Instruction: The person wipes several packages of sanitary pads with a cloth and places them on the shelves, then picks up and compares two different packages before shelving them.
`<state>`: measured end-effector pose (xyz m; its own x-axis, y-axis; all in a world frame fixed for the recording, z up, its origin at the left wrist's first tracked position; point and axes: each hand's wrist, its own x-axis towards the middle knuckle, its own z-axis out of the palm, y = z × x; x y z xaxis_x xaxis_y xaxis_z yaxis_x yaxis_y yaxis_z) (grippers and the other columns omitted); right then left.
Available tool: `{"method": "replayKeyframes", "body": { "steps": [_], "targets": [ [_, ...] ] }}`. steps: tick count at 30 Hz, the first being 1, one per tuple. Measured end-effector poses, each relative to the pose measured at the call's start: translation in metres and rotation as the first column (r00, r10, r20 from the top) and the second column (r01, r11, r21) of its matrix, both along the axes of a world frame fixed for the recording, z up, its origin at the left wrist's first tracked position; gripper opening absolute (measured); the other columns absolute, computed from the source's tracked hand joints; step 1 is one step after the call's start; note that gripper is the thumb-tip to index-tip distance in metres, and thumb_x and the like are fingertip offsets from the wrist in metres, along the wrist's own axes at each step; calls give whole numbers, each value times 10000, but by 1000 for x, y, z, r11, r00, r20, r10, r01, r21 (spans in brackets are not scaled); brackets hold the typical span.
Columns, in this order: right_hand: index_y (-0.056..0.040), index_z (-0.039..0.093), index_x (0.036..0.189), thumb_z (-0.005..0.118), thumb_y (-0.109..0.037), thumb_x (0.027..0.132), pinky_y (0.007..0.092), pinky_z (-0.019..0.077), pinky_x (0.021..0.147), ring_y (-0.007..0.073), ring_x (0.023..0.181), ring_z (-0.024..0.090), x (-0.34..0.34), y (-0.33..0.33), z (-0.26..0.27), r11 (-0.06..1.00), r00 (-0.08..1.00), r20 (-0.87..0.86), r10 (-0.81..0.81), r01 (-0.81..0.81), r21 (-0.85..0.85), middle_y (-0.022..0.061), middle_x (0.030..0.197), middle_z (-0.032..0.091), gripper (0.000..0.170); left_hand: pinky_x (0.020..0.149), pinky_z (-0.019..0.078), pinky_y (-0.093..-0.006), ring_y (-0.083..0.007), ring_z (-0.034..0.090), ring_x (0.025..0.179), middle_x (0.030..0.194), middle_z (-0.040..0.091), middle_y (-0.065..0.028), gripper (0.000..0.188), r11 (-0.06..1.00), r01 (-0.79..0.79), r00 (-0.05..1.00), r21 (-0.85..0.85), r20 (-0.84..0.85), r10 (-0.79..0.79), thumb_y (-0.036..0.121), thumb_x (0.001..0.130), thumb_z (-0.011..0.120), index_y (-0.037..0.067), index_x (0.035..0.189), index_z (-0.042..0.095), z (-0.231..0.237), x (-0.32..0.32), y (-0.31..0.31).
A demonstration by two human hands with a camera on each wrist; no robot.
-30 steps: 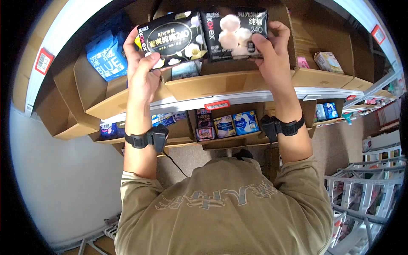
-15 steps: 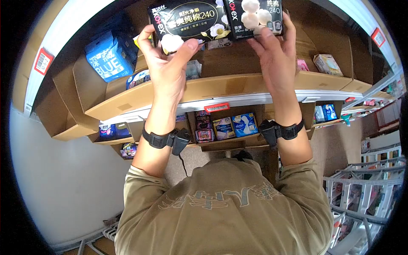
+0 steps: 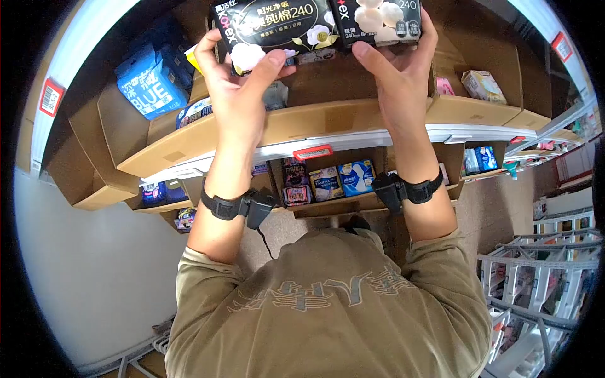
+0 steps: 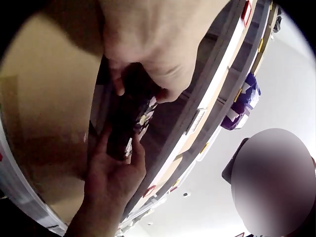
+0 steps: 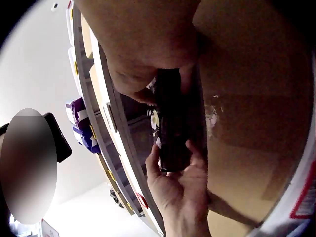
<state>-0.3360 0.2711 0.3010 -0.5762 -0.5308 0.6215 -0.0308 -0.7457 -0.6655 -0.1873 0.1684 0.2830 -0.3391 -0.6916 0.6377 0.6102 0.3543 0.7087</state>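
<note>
In the head view two black packs printed "240" sit side by side at the top edge. My left hand [image 3: 239, 94] grips the flower-printed pack [image 3: 277, 28], thumb on its front; my right hand [image 3: 403, 82] holds the pack with white cotton balls [image 3: 378, 22], thumb near its lower left corner. Both packs are partly cut off by the frame. In the left wrist view, my left hand [image 4: 148, 44] and right hand [image 4: 113, 175] hold opposite ends of the dark packs [image 4: 131, 118]. The right wrist view shows the packs [image 5: 173, 123] in shadow between both hands.
Cardboard bins line the shelf, their front edge [image 3: 328, 121] below the hands. A blue pack [image 3: 151, 85] lies at left, a small box [image 3: 483, 86] at right. The lower shelf holds several packs, among them a blue-and-white one [image 3: 357, 178].
Both packs have moved toward the top of the head view, partly out of frame. My left hand has moved right and its thumb has shifted; my right thumb now lies farther left.
</note>
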Motion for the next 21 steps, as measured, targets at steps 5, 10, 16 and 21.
{"method": "replayKeyframes", "body": {
  "steps": [5, 10, 16, 21],
  "targets": [
    [-60, 206, 1441, 722, 35, 800, 388, 480, 1008, 262, 1193, 503, -10, -6, -9, 999, 997, -60, -48, 47, -10, 176, 1320, 416, 829, 768, 613, -369, -223, 655, 988, 1171, 582, -137, 641, 997, 54, 998, 49, -48, -52, -40, 845, 684, 131, 1310, 276, 0, 0, -3],
    [-59, 222, 1430, 729, 17, 813, 377, 505, 983, 252, 1172, 521, 2, 4, 4, 997, 999, -8, -39, 39, 64, 171, 1308, 419, 802, 771, 612, -372, -222, 654, 989, 1173, 581, -137, 632, 998, 45, 998, 44, -39, -43, -38, 848, 681, 133, 1307, 281, -1, -1, -2],
    [-42, 229, 1428, 715, 14, 816, 352, 469, 987, 232, 1173, 504, -11, -7, -11, 994, 988, -111, -111, 112, 1, 165, 1299, 430, 783, 801, 588, -460, -216, 618, 1030, 1188, 569, -107, 590, 1000, 8, 1000, 11, -5, -8, 8, 889, 638, 136, 1358, 304, -2, -1, -1],
    [-36, 224, 1439, 668, 6, 849, 343, 448, 990, 217, 1171, 493, -15, -9, -16, 992, 982, -140, -127, 122, -43, 145, 1291, 439, 739, 818, 589, -463, -219, 614, 1037, 1199, 558, -114, 583, 1000, 5, 1000, 2, 9, -5, 6, 892, 629, 129, 1360, 304, -1, 0, -1]
  ]
}}
